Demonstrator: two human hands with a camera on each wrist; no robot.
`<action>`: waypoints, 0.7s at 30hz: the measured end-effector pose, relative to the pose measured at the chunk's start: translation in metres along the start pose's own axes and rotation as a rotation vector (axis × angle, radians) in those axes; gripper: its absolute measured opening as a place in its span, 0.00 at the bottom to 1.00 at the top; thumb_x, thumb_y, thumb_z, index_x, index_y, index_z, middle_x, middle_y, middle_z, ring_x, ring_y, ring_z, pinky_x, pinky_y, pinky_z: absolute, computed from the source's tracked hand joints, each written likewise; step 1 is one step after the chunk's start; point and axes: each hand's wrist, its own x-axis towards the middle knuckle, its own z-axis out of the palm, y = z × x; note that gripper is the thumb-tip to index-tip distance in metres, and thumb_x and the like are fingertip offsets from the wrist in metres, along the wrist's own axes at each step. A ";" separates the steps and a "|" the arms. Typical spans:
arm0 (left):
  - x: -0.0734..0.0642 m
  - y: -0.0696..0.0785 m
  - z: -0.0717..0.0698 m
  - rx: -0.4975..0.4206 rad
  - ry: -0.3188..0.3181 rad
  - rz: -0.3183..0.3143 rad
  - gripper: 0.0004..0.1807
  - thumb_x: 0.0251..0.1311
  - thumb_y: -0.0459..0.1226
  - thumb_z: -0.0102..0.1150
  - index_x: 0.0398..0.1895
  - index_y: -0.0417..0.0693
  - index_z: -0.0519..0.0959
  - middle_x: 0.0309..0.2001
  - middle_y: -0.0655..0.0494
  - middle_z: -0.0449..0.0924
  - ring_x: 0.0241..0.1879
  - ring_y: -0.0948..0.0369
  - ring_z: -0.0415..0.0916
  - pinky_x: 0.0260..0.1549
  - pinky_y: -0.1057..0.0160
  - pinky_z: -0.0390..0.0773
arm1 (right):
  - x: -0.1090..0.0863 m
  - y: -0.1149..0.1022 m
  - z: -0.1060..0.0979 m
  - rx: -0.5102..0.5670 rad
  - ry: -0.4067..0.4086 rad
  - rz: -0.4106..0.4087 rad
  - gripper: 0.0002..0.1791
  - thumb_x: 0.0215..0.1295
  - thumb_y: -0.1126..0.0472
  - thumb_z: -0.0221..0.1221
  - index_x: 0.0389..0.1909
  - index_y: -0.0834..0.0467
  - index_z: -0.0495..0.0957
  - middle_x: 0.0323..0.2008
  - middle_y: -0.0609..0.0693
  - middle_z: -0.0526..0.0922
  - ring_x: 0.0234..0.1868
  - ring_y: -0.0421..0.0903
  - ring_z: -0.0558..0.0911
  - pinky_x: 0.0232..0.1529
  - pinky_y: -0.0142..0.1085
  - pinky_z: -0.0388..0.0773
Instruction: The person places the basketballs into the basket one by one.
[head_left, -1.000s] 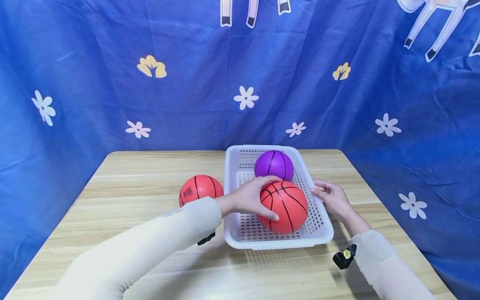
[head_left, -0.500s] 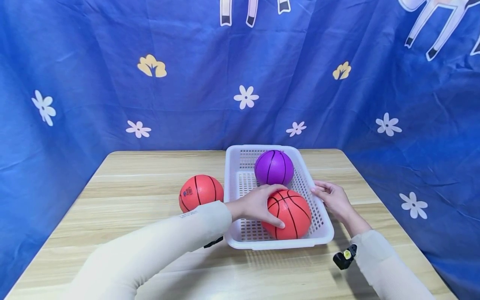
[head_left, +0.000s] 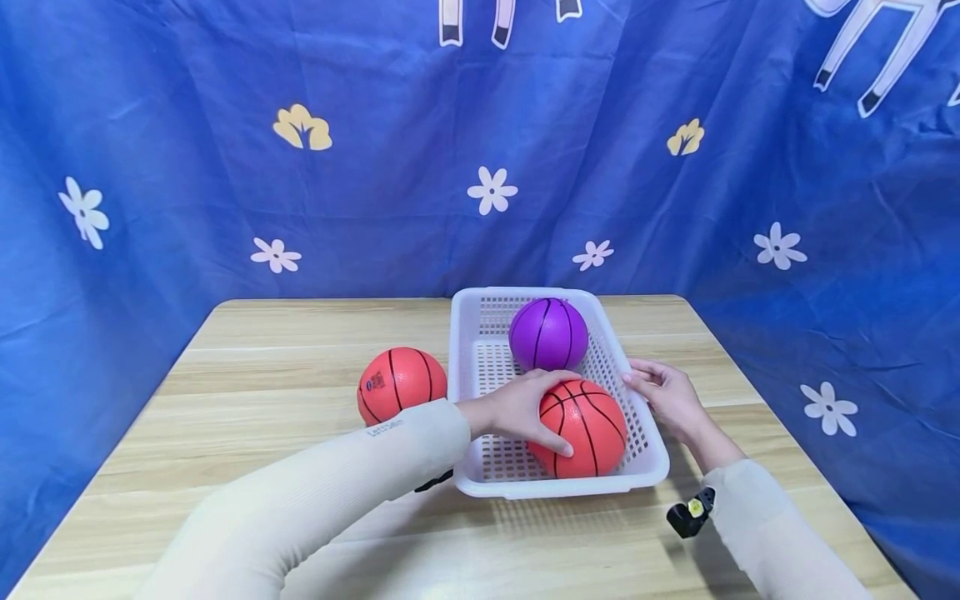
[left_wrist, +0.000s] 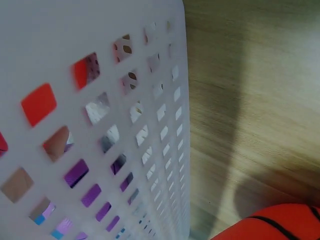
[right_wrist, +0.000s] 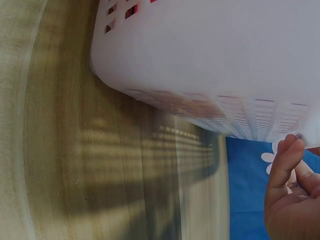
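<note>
Inside the white plastic basket (head_left: 652,479), near its front right, sits a red-orange toy basketball (head_left: 588,425). My left hand (head_left: 521,408) holds that ball from its left side, thumb in front and fingers over the back. At the far end of the basket lies a purple ball (head_left: 549,333). My right hand (head_left: 671,400) pinches the basket's right rim; the right wrist view shows the thumb and fingers (right_wrist: 287,160) at the edge. Another red basketball (head_left: 401,383) stands on the table left of the basket, partly behind my left sleeve. The left wrist view does not show the left hand's grip clearly.
The wooden table (head_left: 300,333) ends at a blue curtain (head_left: 375,167) behind and on the sides. The basket's perforated side wall (left_wrist: 150,125) rises close to the left wrist camera. A black wrist camera (head_left: 690,512) sits under the right sleeve.
My left hand has moved the red basketball to the right and slightly nearer inside the basket, away from the purple ball. The right hand stays at the rim.
</note>
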 end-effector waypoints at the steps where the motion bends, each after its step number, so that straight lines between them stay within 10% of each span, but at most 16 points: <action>1: 0.000 0.000 0.000 -0.001 -0.005 -0.002 0.50 0.24 0.61 0.66 0.59 0.69 0.56 0.48 0.62 0.63 0.48 0.65 0.60 0.37 0.65 0.71 | 0.000 0.000 0.000 -0.001 0.001 0.000 0.27 0.55 0.56 0.57 0.54 0.65 0.65 0.46 0.64 0.72 0.37 0.47 0.78 0.34 0.38 0.75; 21: -0.011 0.003 -0.034 0.052 0.077 0.049 0.55 0.26 0.63 0.63 0.63 0.57 0.54 0.59 0.57 0.58 0.57 0.63 0.54 0.51 0.57 0.61 | -0.001 -0.001 0.001 -0.006 0.007 0.005 0.26 0.56 0.58 0.57 0.54 0.66 0.65 0.45 0.64 0.72 0.37 0.48 0.78 0.34 0.37 0.76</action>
